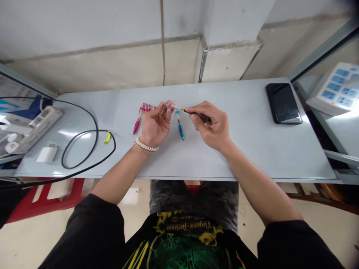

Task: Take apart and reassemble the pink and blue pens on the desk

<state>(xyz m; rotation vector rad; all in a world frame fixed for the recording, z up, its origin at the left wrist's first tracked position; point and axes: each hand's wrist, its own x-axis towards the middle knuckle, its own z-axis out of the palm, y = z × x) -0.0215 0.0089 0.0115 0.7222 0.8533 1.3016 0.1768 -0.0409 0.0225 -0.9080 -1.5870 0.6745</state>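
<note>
Both my hands are raised over the middle of the grey table, working on a pen with a black grip and a clear barrel. My right hand grips its black section between thumb and fingers. My left hand, palm turned up and a braided bracelet at the wrist, pinches the clear end; I cannot tell whether that end is a separate piece. Between the hands lies a blue pen. Several pink-red pens lie left of my left hand, partly hidden behind it.
A black phone-like device lies at the table's right end. On the left are a looped black cable with a yellow tag, a white charger and a power strip. A white box stands beyond the right frame.
</note>
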